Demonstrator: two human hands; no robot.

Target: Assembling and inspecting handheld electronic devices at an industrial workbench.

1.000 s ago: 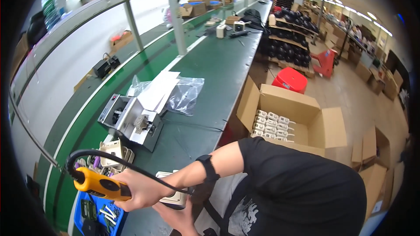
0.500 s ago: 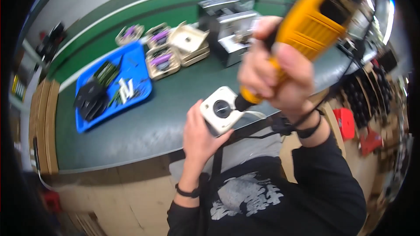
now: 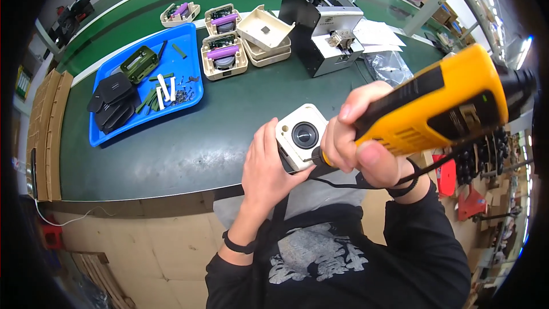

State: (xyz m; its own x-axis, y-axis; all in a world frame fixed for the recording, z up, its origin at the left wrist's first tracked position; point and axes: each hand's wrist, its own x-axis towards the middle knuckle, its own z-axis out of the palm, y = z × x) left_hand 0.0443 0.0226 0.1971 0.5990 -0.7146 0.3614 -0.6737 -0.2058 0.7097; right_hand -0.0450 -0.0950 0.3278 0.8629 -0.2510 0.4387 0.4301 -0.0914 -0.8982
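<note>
My left hand (image 3: 264, 166) grips a cream-white square speaker housing (image 3: 293, 119) by its left side and lower edge, over the front of the bench. A round black speaker cone (image 3: 305, 135) faces up in it. Wrapped round a yellow-and-black electric screwdriver (image 3: 437, 106) is my right hand (image 3: 366, 137). The tool slants down to the left, and its tip meets the housing's lower right corner. The exact contact of the bit is hard to make out. A black cord runs from the tool's back end past my right wrist.
Left on the green bench, a blue tray (image 3: 197, 88) bears black covers (image 3: 114, 94), green strips, white pieces and screws. Behind stand open cream housings (image 3: 224, 57) with purple cells and a lid (image 3: 266, 27). A black-and-silver machine (image 3: 326, 28) and a clear plastic bag (image 3: 389, 67) are farther right.
The screwdriver has swung lower and to the right, lying flatter. Its tip has gone from the housing's right side to its lower right corner. My left hand keeps its hold.
</note>
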